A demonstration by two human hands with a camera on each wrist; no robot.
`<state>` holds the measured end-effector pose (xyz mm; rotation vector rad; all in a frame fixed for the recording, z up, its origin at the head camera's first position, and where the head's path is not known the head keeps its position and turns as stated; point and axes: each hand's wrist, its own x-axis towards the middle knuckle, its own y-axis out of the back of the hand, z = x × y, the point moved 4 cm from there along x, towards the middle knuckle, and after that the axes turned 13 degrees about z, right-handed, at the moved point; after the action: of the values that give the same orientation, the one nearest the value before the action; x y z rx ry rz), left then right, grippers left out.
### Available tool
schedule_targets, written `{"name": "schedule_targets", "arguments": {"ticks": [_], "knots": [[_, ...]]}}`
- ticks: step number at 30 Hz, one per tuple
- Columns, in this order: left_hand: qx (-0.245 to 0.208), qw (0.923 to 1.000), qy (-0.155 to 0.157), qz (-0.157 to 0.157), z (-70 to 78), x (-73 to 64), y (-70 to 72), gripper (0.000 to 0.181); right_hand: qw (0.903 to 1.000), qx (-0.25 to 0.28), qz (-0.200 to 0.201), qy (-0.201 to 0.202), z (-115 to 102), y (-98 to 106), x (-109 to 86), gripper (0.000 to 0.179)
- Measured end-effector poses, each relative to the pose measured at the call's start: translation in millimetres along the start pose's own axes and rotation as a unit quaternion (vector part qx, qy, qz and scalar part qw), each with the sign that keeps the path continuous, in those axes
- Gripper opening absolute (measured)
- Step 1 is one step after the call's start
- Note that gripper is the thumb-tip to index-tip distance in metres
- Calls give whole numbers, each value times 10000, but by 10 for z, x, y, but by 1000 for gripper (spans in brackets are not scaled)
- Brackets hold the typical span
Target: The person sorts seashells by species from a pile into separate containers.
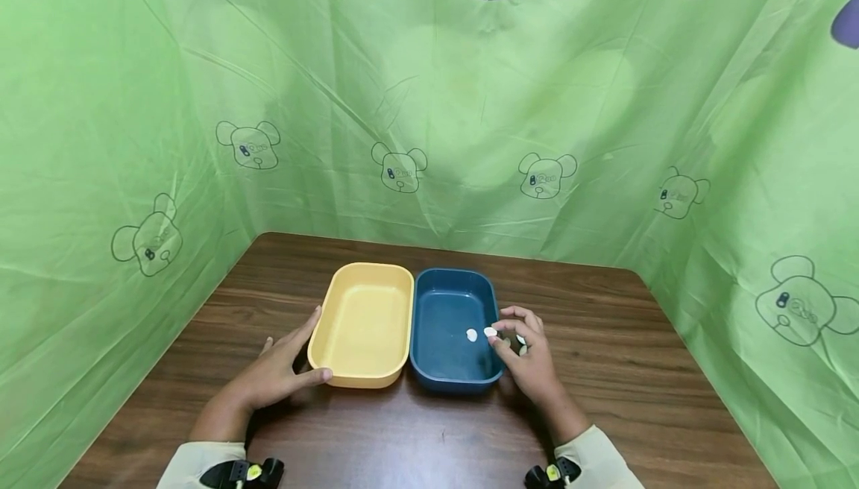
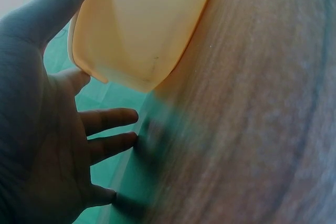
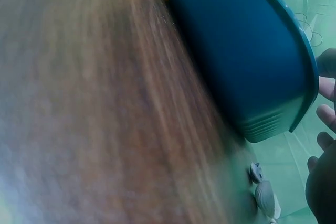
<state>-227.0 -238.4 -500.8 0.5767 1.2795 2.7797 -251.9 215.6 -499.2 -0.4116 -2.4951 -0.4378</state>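
Note:
My left hand (image 1: 275, 377) rests against the near-left corner of a yellow plastic container (image 1: 360, 382), thumb at its front rim and index finger along its left side. In the left wrist view the other fingers (image 2: 113, 148) are spread and fairly straight. Over the right rim of a blue container (image 1: 446, 385), my right hand (image 1: 533, 362) pinches a small white shell (image 1: 491, 332) between thumb and fingertips. Another white shell (image 1: 472, 335) is seen inside the blue container. Several pale ribbed shells (image 3: 266, 198) lie on the table beside it, partly hidden by the right hand in the head view.
Side by side, the two containers stand on a dark wood-grain table (image 1: 590, 310). Green cloth (image 1: 429, 101) with printed bear faces hangs around the back and both sides. A small camera (image 1: 271, 472) is strapped at the left wrist, and a similar camera (image 1: 537, 476) at the right.

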Motion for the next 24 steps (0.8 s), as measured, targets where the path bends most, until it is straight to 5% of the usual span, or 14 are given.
{"name": "schedule_targets", "arguments": {"ticks": [10,24], "knots": [[32,10000,-33,14,1,6,0,113,9998,187,44,-30,16,13,7,17],[23,10000,-28,11,2,8,3,113,9961,313,725,-388,42,110,62,11]]}}
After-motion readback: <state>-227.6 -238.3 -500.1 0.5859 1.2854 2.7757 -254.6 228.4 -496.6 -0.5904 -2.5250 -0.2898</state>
